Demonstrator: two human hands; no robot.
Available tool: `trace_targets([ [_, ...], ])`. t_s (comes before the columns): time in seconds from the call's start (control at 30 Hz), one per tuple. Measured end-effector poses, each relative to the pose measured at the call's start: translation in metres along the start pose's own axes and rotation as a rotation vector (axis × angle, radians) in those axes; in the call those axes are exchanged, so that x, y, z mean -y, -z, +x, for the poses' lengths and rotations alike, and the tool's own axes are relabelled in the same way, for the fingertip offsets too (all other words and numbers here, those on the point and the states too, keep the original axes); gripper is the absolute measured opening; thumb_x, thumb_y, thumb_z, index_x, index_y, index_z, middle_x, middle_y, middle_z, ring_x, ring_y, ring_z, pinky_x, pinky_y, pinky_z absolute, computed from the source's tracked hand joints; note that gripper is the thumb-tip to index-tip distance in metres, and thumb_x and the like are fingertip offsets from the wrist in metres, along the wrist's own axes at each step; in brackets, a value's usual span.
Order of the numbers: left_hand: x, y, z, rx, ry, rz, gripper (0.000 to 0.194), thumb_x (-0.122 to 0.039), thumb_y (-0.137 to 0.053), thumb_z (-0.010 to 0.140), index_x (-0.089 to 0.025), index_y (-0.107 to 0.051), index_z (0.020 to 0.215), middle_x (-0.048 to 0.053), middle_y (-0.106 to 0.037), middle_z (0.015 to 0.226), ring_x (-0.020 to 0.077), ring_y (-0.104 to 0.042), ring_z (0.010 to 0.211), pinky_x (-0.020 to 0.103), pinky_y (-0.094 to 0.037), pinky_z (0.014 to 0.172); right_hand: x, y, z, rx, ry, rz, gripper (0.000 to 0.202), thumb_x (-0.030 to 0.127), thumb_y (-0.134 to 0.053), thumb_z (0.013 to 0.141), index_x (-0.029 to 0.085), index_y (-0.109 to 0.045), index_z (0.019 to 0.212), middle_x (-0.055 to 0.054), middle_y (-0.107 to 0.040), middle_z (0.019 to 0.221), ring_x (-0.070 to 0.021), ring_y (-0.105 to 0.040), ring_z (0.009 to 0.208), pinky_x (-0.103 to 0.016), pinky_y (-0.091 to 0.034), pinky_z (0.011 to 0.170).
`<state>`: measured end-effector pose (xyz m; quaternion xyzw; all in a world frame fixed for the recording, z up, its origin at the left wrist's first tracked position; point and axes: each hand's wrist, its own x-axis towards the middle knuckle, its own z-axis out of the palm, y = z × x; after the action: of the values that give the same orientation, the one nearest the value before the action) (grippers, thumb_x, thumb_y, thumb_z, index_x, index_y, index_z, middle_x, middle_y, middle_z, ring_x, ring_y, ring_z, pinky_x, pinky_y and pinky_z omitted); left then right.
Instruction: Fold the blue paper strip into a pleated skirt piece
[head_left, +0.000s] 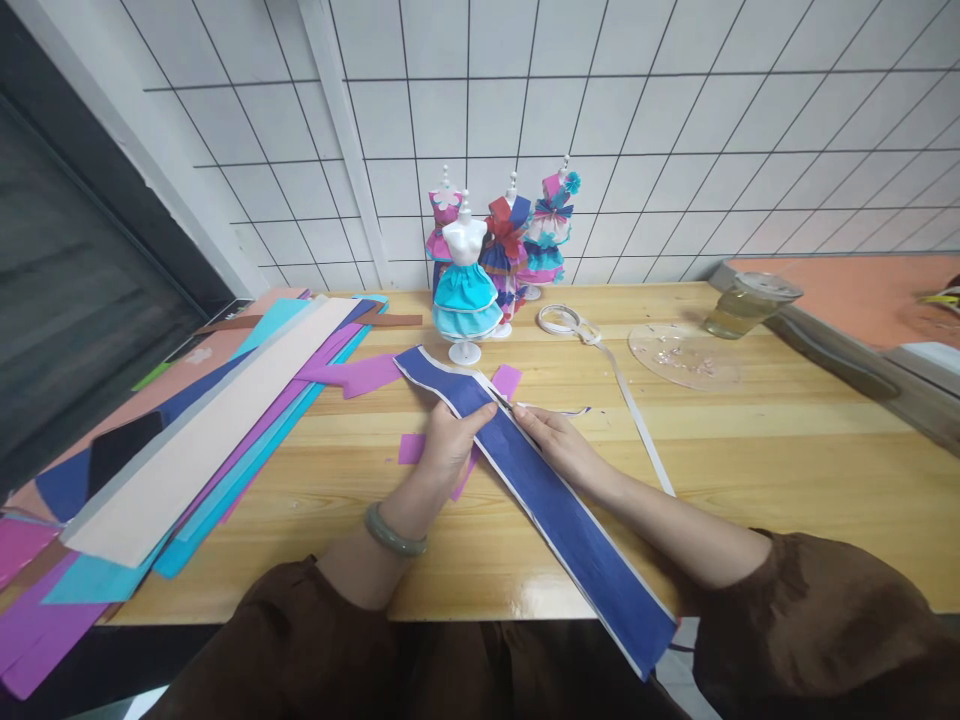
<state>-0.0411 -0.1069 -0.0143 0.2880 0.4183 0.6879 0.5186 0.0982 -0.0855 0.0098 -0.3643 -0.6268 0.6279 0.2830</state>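
Note:
A long dark blue strip with white edges (pixel 559 500), of paper or cloth, slants from mid-table down over the front edge towards my lap. Near its upper end my left hand (pixel 448 440) pinches it, thumb on top. My right hand (pixel 551 440) is closed on scissors (pixel 501 401) at the strip's right edge; only dark blades show, the handles are hidden in the fingers. Under and beside the strip lie purple pieces (pixel 371 376). Just beyond stands a small white dress form (pixel 465 240) wearing a tiered turquoise skirt (pixel 466 300).
Other dressed forms (pixel 551 235) stand behind, against the tiled wall (pixel 645 130). Coloured strips (pixel 217 420) and a dark phone-like slab (pixel 124 450) pile at the left. To the right are a white ribbon roll (pixel 561 320), a clear dish (pixel 679 357) and a cup of yellowish liquid (pixel 739 312).

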Motion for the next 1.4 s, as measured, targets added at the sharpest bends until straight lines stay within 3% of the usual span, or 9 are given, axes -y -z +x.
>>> trace_targets([
  [0.7,0.0011,-0.0017,0.0006,-0.038,0.014,-0.014,0.034,-0.019,-0.074,0.055,-0.014,-0.06,0.085,0.004,-0.066,0.085,0.0167,-0.061,0.077,0.034,-0.047,0.078,-0.0015,0.0002,0.0006,0.001,0.023,0.016,0.044,0.052,-0.044,0.08,0.013,-0.062,0.089,-0.003,-0.063,0.075,-0.0168,-0.057,0.071,-0.028,-0.043,0.067],
  [1.4,-0.0022,-0.0042,-0.0012,-0.043,0.03,-0.016,0.033,-0.017,-0.074,0.054,-0.014,-0.06,0.084,0.004,-0.066,0.085,0.017,-0.061,0.077,0.035,-0.046,0.079,0.0006,-0.0012,-0.0001,-0.031,-0.011,0.041,0.044,0.056,-0.047,0.076,0.014,-0.061,0.077,-0.002,-0.062,0.069,-0.0127,-0.053,0.058,-0.024,-0.04,0.056],
])
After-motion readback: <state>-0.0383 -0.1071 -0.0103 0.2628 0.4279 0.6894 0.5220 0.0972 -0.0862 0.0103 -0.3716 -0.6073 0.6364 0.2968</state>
